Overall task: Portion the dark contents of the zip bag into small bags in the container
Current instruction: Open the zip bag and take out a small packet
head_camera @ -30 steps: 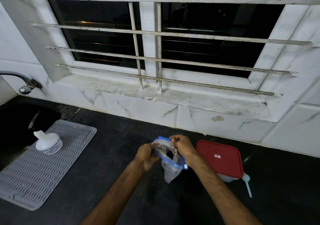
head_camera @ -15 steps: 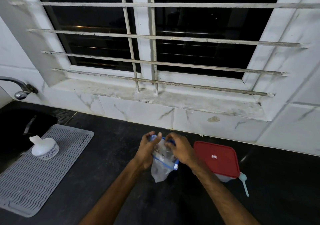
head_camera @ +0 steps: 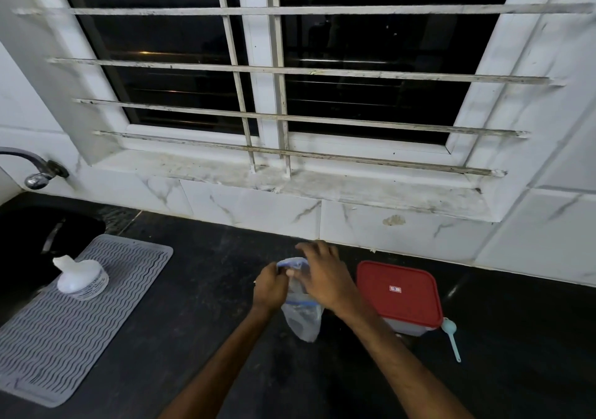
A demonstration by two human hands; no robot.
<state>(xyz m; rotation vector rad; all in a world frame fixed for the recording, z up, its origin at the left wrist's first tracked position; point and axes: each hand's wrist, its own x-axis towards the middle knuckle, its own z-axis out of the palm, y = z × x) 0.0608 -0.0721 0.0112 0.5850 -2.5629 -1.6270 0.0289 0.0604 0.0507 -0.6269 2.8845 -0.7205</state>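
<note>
A clear zip bag [head_camera: 303, 317] with a blue zip strip stands on the black counter between my hands. My left hand [head_camera: 269, 286] pinches the bag's top edge on the left side. My right hand [head_camera: 324, 278] lies over the bag's mouth, fingers spread forward, thumb at the blue rim; whether it grips the rim is hidden. The bag's dark contents are barely visible through the plastic. Just right of the bag sits a container [head_camera: 408, 328] closed with a red lid [head_camera: 398, 292]. A pale blue spoon [head_camera: 450, 336] lies by its right corner.
A grey ribbed drying mat [head_camera: 64, 328] lies at the left with a white dispenser bottle [head_camera: 80, 276] on it. Behind the mat are a dark sink [head_camera: 29, 244] and a tap [head_camera: 38, 176]. A tiled wall and barred window back the black counter [head_camera: 516, 354].
My right hand has shifted from pinching the zip rim to lying spread over the bag's mouth. The left hand keeps its pinch. The camera has tilted slightly.
</note>
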